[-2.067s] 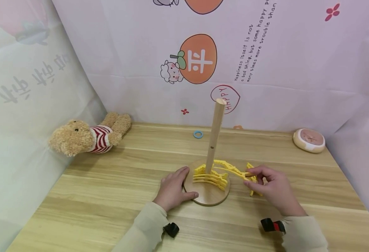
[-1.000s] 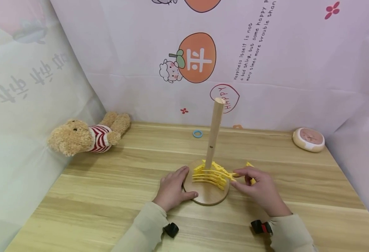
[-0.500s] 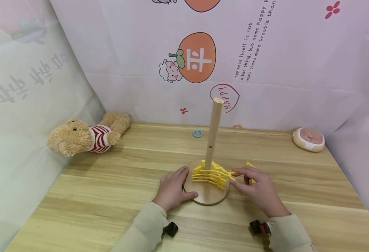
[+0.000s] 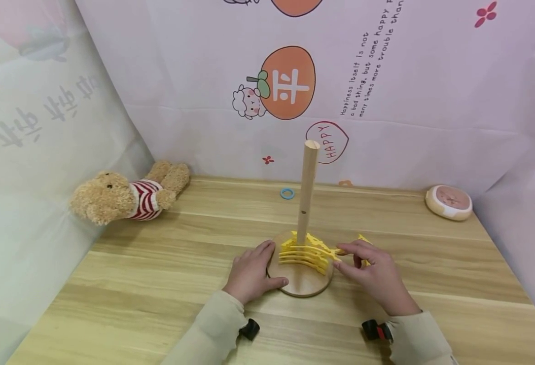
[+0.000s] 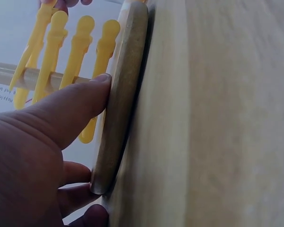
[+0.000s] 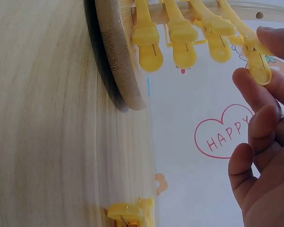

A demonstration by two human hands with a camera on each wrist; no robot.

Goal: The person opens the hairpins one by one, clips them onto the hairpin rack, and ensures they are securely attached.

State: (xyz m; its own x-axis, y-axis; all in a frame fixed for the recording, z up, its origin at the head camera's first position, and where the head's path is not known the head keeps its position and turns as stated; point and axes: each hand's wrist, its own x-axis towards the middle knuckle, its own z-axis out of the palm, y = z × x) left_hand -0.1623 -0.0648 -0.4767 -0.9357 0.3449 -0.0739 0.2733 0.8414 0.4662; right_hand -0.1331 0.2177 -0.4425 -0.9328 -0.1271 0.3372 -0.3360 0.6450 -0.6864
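Observation:
A round wooden base (image 4: pixel 301 290) carries an upright wooden post (image 4: pixel 307 187). Several yellow alligator hair clips (image 6: pixel 149 47) sit one above another across the post's lower part. My left hand (image 4: pixel 251 274) holds the base at its left edge, thumb on the near rim and fingers round the far side. My right hand (image 4: pixel 379 274) pinches the handle end of the uppermost hair clip (image 6: pixel 258 71) between thumb and fingers, and that clip's long arms lie at the post. Another yellow hair clip (image 4: pixel 363 238) is on the table, partly hidden behind my right hand.
A teddy bear (image 4: pixel 126 197) in a striped top lies at the back left of the wooden table (image 4: pixel 157 284). Behind the post is a small blue ring (image 4: pixel 287 193). A cream and pink rounded case (image 4: pixel 449 202) stands at the back right, near the printed cloth wall (image 4: pixel 399 152).
My right hand has moved left, bringing the pinched hair clip onto the post above the others, and then stays there. The post has tipped slightly left. My left hand has kept its place.

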